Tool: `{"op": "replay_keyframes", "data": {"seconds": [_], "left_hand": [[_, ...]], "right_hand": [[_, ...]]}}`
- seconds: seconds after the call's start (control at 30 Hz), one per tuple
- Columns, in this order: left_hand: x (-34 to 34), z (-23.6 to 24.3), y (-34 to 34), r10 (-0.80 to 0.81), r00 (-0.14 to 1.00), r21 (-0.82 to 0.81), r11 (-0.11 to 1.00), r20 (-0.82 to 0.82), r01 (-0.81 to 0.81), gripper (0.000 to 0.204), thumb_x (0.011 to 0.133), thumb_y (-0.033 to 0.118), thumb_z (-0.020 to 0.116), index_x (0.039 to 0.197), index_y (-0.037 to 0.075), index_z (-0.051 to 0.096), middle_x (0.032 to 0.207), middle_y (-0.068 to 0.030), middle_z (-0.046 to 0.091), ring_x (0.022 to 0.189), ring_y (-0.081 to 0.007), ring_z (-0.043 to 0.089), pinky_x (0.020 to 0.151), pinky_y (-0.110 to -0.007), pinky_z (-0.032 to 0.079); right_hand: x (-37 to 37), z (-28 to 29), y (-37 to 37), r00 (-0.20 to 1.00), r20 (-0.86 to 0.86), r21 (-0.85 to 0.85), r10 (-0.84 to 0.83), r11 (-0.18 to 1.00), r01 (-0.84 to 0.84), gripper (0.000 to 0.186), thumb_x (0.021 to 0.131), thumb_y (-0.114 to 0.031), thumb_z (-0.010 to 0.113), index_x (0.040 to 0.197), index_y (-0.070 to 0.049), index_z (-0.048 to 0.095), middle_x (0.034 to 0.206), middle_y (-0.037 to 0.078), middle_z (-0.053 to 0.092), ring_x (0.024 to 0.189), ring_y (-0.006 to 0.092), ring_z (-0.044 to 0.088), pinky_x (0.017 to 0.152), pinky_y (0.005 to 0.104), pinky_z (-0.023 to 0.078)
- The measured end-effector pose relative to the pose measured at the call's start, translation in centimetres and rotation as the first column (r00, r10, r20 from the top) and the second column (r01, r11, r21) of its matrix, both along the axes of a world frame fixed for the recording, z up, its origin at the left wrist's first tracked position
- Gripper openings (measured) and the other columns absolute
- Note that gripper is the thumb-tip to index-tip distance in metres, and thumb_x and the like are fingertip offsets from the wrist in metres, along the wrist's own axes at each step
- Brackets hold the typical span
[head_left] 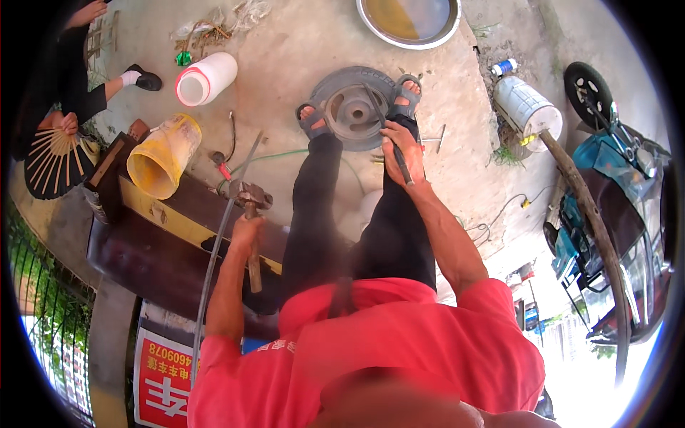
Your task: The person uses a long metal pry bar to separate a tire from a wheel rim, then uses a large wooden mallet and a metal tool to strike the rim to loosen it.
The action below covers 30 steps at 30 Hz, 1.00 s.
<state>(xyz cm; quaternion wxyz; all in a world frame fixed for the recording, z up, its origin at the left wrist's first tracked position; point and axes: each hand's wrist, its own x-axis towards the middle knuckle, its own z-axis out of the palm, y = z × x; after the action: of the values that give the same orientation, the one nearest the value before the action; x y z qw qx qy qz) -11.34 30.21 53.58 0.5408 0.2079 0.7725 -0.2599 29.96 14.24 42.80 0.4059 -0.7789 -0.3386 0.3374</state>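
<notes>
left hand gripping a hammer, hanging out nearside-left of the wheel | right hand wrapping round a metal bar, sitting just nearside-right of the wheel, bar tip poking over it | wheel's lying flat between sandaled feet | basin sitting beyond the wheel

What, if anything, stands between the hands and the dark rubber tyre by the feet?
In this view, the black-trousered left leg lies between the left hand, gripping a wooden-handled hammer, and the tyre. Nothing visible blocks the right hand or its dark metal bar.
</notes>
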Motion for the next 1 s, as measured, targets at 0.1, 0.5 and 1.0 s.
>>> {"op": "replay_keyframes", "data": {"seconds": [0.1,0.5,1.0], "left_hand": [[-1.6,-1.0,1.9,-0.024,1.0,0.005,1.0,0.003,0.024,0.018,0.091,0.017,0.07,0.091,0.011,0.052,0.066,-0.001,0.051,0.051,-0.0148,0.051,0.046,-0.034,0.045],[-1.1,-1.9,4.9,-0.098,0.994,0.067,0.993,0.047,0.095,0.019,0.091,0.015,0.07,0.091,0.011,0.052,0.065,-0.0011,0.052,0.049,-0.0143,0.051,0.045,-0.032,0.043],[3.4,-1.2,5.2,-0.334,0.935,0.143,0.938,0.123,0.316,0.019,0.091,0.014,0.07,0.085,0.007,0.053,0.063,-0.0014,0.053,0.048,-0.0132,0.05,0.045,-0.031,0.041]], "right_hand": [[-0.1,-1.7,-0.2,1.0,0.019,-0.01,0.006,1.0,-0.006,0.021,0.089,-0.004,0.062,0.107,0.001,0.071,0.116,0.025,0.068,0.109,0.0399,0.067,0.097,0.0431,0.053],[1.2,-4.2,0.7,0.993,0.007,0.024,0.115,0.993,-0.115,0.02,0.087,-0.006,0.065,0.105,0.002,0.071,0.112,0.024,0.07,0.106,0.0393,0.068,0.093,0.0428,0.055],[0.4,-5.4,1.6,0.962,0.049,-0.065,0.269,0.962,-0.266,0.013,0.087,-0.01,0.063,0.097,-0.006,0.071,0.117,0.014,0.07,0.113,0.0348,0.065,0.098,0.0426,0.052]]}}
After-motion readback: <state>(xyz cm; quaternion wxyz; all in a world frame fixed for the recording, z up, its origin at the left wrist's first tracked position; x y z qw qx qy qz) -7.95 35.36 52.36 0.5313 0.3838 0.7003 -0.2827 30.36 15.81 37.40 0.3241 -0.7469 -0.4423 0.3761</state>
